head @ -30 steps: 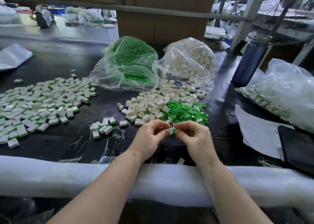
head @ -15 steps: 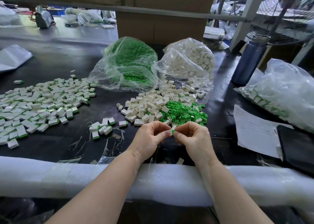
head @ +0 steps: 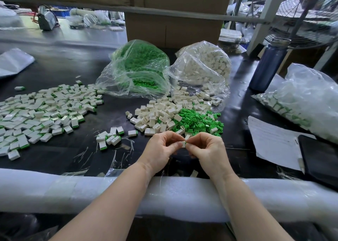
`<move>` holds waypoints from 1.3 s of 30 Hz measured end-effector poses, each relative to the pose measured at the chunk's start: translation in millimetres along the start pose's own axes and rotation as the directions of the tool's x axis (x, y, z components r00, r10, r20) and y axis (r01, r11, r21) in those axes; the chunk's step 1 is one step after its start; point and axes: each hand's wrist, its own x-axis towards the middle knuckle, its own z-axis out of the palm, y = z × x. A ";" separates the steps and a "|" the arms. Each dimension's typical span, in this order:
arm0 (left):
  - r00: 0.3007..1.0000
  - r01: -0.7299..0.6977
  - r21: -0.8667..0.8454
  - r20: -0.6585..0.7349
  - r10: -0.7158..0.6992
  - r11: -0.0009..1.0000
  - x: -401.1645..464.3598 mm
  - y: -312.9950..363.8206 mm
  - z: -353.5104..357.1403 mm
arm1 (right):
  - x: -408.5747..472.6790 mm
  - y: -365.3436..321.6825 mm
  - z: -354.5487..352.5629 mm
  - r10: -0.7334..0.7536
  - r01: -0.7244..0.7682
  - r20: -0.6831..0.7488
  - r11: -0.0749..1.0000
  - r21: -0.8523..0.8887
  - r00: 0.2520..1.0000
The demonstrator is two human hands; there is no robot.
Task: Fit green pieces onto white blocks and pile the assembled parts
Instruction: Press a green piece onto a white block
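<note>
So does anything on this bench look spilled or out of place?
White blocks have spilled out of their bag's open mouth onto the table. One assembled part lies alone, apart from the big pile.

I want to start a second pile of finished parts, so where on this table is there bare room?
Bare black table lies behind the big assembled pile, left of the green bag. A smaller gap sits between that pile and the loose white blocks. It is crowded around the green pieces, and the papers cover the right.
</note>
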 end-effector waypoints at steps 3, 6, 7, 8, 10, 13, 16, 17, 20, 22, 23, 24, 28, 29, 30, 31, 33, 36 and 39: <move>1.000 0.002 -0.002 -0.002 -0.002 1.000 -0.7 0.7 -0.5 | -0.7 -0.9 -0.9 0.029 -0.030 0.025 0.998 0.052 0.999; 1.000 -0.005 0.013 0.003 0.005 1.000 -1.1 0.9 -0.3 | -1.7 -1.4 -1.9 0.028 -0.029 0.041 0.999 0.037 0.999; 1.000 -0.005 0.017 0.007 0.005 1.000 -1.1 0.8 -0.1 | -1.6 -1.3 -2.2 0.033 -0.035 0.044 0.999 0.037 0.998; 1.000 -0.002 0.017 0.011 0.002 1.000 -0.9 0.8 -0.1 | -1.4 -1.2 -2.6 0.043 -0.046 0.047 0.998 0.047 0.998; 1.000 0.003 0.010 0.020 -0.003 1.000 -0.8 0.2 0.0 | -0.6 -1.1 -2.9 0.067 -0.071 0.057 0.995 0.070 0.996; 0.999 -0.003 0.033 0.036 0.002 0.999 -0.5 -0.5 0.6 | 0.1 -1.6 -3.3 0.092 -0.098 0.075 0.992 0.085 0.993; 0.999 0.001 0.072 0.050 -0.005 0.997 -0.9 -1.8 1.6 | 0.0 -1.4 -4.0 0.120 -0.128 0.095 0.989 0.080 0.988; 0.999 0.003 0.071 0.049 -0.006 0.997 -1.2 -2.2 1.5 | 0.0 -1.3 -4.4 0.128 -0.136 0.097 0.987 0.086 0.987; 0.999 -0.009 0.070 0.042 0.006 0.998 -2.0 -1.6 1.2 | 0.3 -1.2 -5.0 0.137 -0.148 0.088 0.981 0.122 0.987; 0.999 -0.026 0.081 0.033 0.023 0.996 -1.1 -1.2 2.3 | 0.8 -1.3 -4.8 0.135 -0.145 0.070 0.977 0.155 0.988; 0.999 -0.033 0.090 0.028 0.031 0.995 -0.7 -1.0 3.0 | 1.2 -1.3 -5.0 0.135 -0.143 0.060 0.976 0.165 0.989; 0.999 -0.039 0.092 0.026 0.037 0.995 -0.1 -0.7 3.8 | 1.4 -1.2 -4.9 0.135 -0.143 0.053 0.975 0.171 0.989; 0.997 -0.060 0.034 0.049 0.058 0.998 -1.4 -1.4 3.3 | 2.1 0.1 -4.6 0.150 -0.155 0.039 0.968 0.196 0.988; 0.997 -0.061 0.047 0.049 0.058 0.997 -0.9 -1.9 2.6 | 2.3 0.6 -4.5 0.148 -0.152 0.035 0.968 0.200 0.988; 0.997 -0.062 0.061 0.044 0.059 0.996 -0.3 -2.4 2.2 | 2.4 1.1 -4.5 0.145 -0.148 0.030 0.968 0.202 0.989; 0.998 -0.063 0.066 0.032 0.061 0.996 0.2 -2.9 1.8 | 2.5 1.9 -4.7 0.142 -0.144 0.025 0.968 0.205 0.990; 0.998 -0.067 0.046 0.008 0.067 0.997 0.9 -3.8 1.5 | 2.0 2.2 -5.0 0.137 -0.140 0.028 0.964 0.225 0.990; 0.998 -0.061 0.071 -0.014 0.063 0.996 2.0 -3.7 1.1 | 0.7 1.8 -4.5 0.129 -0.137 0.051 0.965 0.223 0.990; 0.999 -0.033 0.103 -0.019 0.035 0.994 3.2 -5.1 1.1 | 0.8 1.9 -2.6 0.141 -0.145 0.034 0.974 0.174 0.989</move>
